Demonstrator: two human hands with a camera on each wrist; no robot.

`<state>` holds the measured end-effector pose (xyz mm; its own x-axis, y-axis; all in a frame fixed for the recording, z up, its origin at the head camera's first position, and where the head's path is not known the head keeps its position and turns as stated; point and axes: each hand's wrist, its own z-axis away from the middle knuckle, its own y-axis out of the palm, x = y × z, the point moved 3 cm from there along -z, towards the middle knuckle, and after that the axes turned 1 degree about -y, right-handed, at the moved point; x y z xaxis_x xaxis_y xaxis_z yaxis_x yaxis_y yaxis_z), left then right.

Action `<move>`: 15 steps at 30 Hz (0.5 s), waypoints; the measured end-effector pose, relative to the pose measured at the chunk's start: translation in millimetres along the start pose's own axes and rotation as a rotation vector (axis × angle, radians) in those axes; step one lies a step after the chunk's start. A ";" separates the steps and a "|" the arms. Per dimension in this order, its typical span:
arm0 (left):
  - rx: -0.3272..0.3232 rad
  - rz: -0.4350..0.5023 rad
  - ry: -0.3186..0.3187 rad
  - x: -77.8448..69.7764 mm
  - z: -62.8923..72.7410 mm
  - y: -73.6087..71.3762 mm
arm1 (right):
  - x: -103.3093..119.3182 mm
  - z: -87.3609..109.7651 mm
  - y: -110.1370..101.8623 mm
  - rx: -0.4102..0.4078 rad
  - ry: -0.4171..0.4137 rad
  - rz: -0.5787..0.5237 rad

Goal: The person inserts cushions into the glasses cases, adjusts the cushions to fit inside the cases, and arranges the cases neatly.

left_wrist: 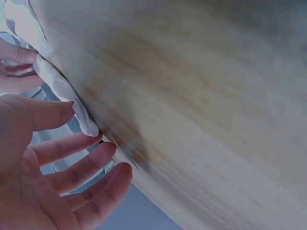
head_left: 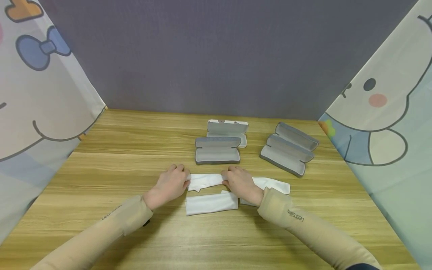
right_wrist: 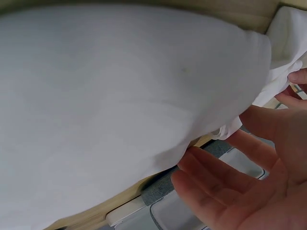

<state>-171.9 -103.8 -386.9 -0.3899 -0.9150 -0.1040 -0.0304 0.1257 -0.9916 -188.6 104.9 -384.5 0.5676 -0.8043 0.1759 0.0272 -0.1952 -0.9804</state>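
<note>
A narrow folded white cloth [head_left: 205, 181] lies on the wooden table between the two hands. At its left end, my left hand [head_left: 172, 182] pinches the cloth; in the left wrist view the cloth edge [left_wrist: 85, 122] sits between thumb and index finger, the other fingers spread loosely. My right hand [head_left: 240, 183] pinches the opposite end, its thumb and index finger at the cloth in the right wrist view. Nearer me is a second folded white cloth [head_left: 211, 204], laid flat. A third white cloth [head_left: 271, 184] is partly hidden under the right hand and wrist.
Beyond the hands stands an open grey glasses case [head_left: 217, 154], with an open white-edged case [head_left: 228, 128] behind it. To the right, an open grey case [head_left: 285, 153] is angled, overlapping another grey case [head_left: 297, 135]. A grey panel [head_left: 202, 56] rises at the table's back.
</note>
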 end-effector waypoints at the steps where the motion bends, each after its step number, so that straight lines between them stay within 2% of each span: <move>1: 0.004 0.001 -0.001 -0.2 -0.3 -0.4 | 0.2 -0.2 -0.3 0.000 0.004 0.000; 9: 0.007 0.004 0.012 -2.1 -1.5 -1.3 | 0.0 -1.9 -1.5 0.008 0.046 0.000; 15: 0.020 0.018 0.015 -4.1 -2.1 0.3 | -0.5 -2.4 -2.1 0.004 0.033 -0.012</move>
<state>-172.2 -99.2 -386.6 -0.4041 -0.9067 -0.1209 -0.0047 0.1342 -0.9909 -191.0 104.4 -382.2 0.5399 -0.8199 0.1907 0.0370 -0.2032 -0.9784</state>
